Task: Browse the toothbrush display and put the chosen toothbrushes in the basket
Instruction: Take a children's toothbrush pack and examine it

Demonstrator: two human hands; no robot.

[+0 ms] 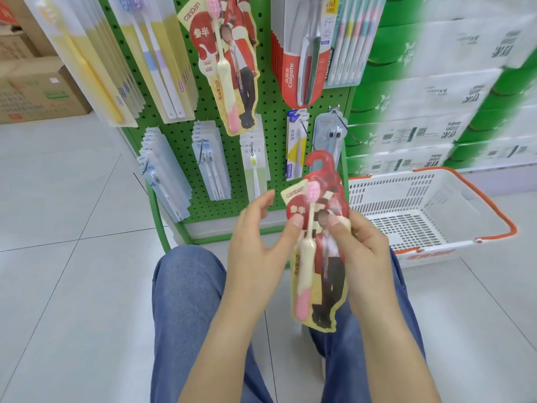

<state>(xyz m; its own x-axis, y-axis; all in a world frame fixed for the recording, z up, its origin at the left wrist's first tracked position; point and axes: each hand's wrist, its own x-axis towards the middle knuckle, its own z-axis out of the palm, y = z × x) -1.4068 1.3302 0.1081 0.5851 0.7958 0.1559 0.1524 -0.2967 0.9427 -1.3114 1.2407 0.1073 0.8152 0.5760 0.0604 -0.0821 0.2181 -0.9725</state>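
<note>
I hold a red carded toothbrush pack [322, 274] with a cream and pink brush upright in front of my knees. My right hand [363, 251] grips its right edge, thumb on the front. My left hand [258, 245] pinches the left side, thumb on the red round label, the other fingers spread loosely. A white basket [430, 216] with orange handles stands on the floor to the right, and nothing shows inside it. The green pegboard display [261, 117] ahead carries several hanging toothbrush packs, one the same red pack [229, 62].
A red Colgate pack [302, 68] and pastel multipacks [351, 39] hang at the upper right of the board. Stacked green and white cartons [436, 91] fill the right side. Cardboard boxes [37, 88] sit at the far left on the tiled floor. My knees in jeans [186, 301] are below.
</note>
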